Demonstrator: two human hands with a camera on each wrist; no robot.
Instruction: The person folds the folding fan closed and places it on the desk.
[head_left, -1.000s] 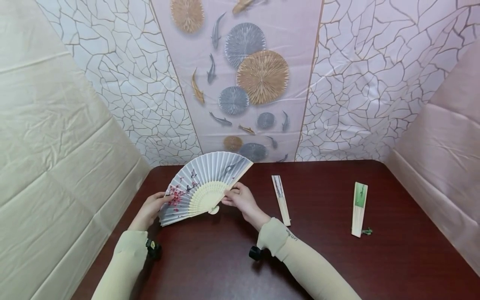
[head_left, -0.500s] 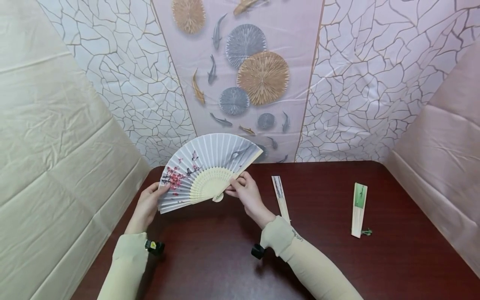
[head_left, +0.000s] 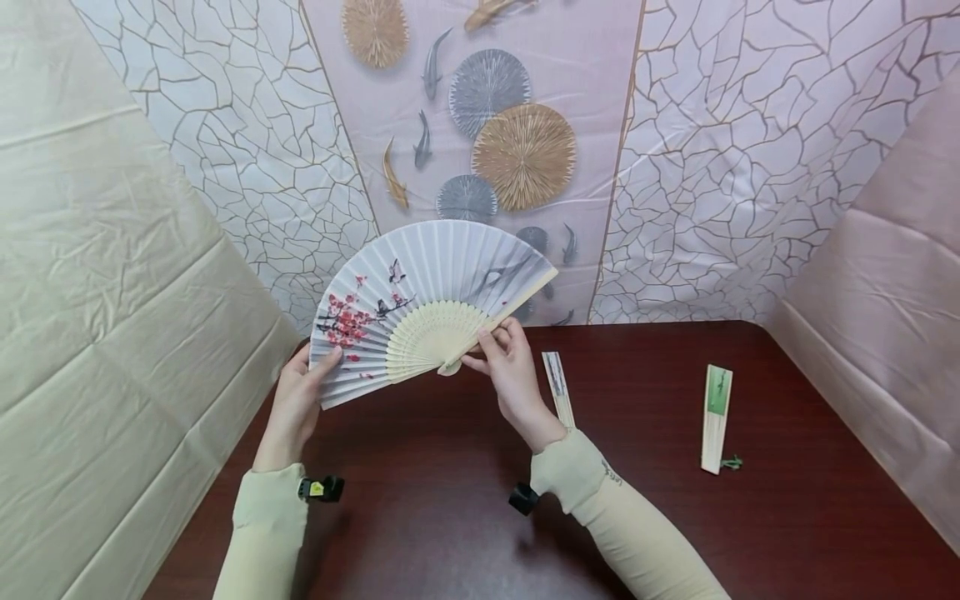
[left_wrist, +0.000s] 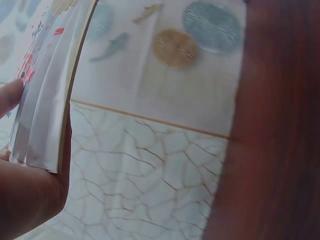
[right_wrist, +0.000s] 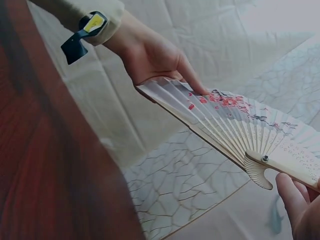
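Fans number three: one spread fan (head_left: 420, 258), raised above the table (head_left: 810, 500) toward its far-left corner, pinched by left hand (head_left: 296, 404) and right hand (head_left: 513, 379); one grey folded fan (head_left: 557, 387) near the far edge; one green folded fan (head_left: 717, 417) nearer the right edge. The right cuff (head_left: 567, 471) hides the grey one's near end, and the spread fan covers most left fingers.

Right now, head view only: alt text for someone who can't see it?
A person's left hand and right hand hold an open folding fan with red blossoms above a dark red table, gripping its left edge and right outer stick. Two closed fans lie farther right: a gray-patterned fan, partly hidden, and a green-patterned fan.
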